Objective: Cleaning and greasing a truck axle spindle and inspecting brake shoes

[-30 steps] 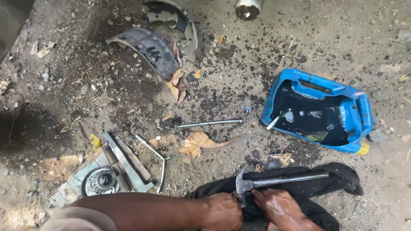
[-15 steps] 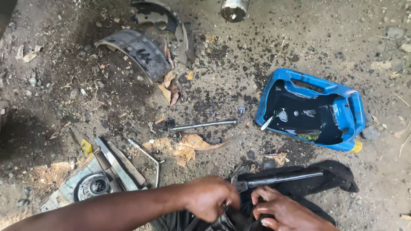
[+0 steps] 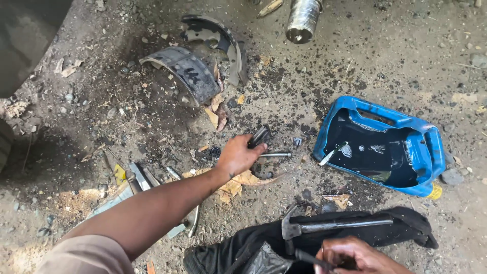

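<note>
Left hand (image 3: 237, 155) is out over the dirt mid-scene, fingers curled and clamped on a short dark metal piece (image 3: 258, 136) that angles up and to the right; right hand (image 3: 355, 256), at the near edge, grips a thin dark tool (image 3: 312, 259) beside the hammer (image 3: 329, 226)
</note>
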